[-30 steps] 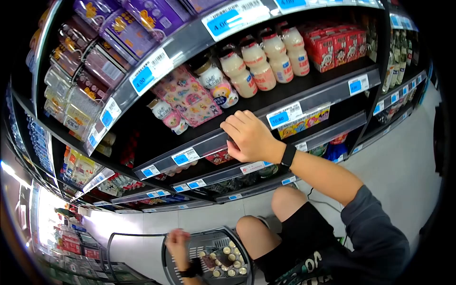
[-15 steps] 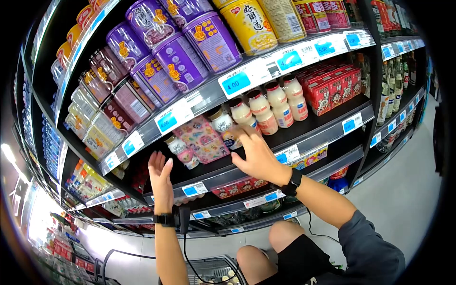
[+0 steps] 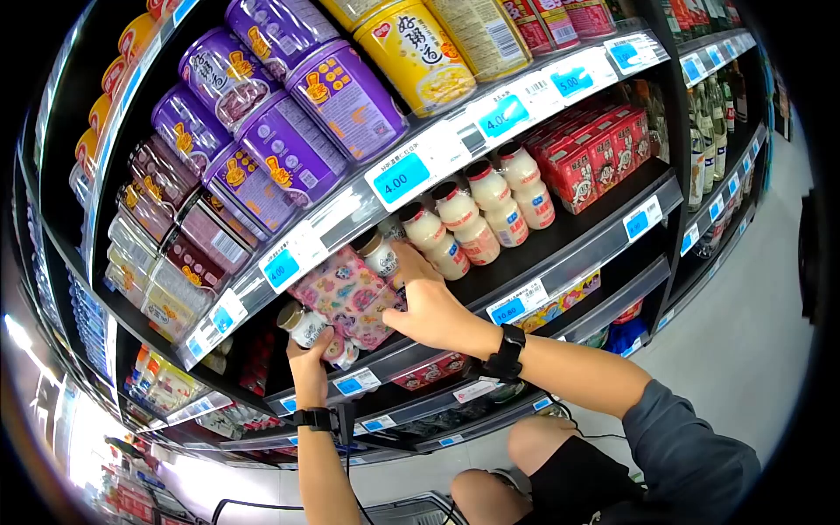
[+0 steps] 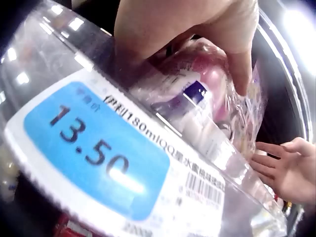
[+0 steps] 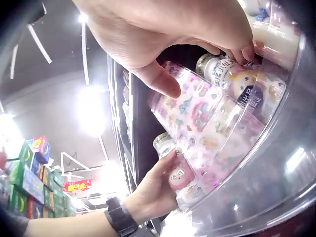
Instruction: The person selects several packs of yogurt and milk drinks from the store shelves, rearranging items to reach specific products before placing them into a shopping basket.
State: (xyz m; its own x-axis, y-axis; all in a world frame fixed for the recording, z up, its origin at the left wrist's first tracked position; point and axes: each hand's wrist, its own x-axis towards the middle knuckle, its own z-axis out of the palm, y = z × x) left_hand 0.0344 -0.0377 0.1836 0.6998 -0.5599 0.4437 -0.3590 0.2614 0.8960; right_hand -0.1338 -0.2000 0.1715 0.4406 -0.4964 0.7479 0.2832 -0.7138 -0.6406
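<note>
On the shelf, a pink patterned package (image 3: 346, 293) in clear wrap leans between two small drink bottles. My left hand (image 3: 308, 372) grips the left drink bottle (image 5: 177, 170), its thumb across the front, as the right wrist view shows; its fingers are partly hidden behind. My right hand (image 3: 437, 306) is at the right drink bottle (image 5: 232, 79), bent fingertips touching its side. The right thumb (image 5: 165, 84) stretches out in front of the patterned package, away from those fingers. In the left wrist view the right hand's fingers (image 4: 264, 160) look nearly straight beside the wrap.
A row of cream bottles (image 3: 477, 236) and red cartons (image 3: 595, 162) stand to the right. Purple cans (image 3: 346, 101) and a yellow can (image 3: 416, 57) fill the shelf above. A clear price rail (image 4: 232, 182) edges the shelf. Below are my knees and a basket (image 3: 411, 512).
My left hand rose from over the basket to the shelf and has taken hold of the left bottle. My right hand went from the shelf edge up to the right bottle.
</note>
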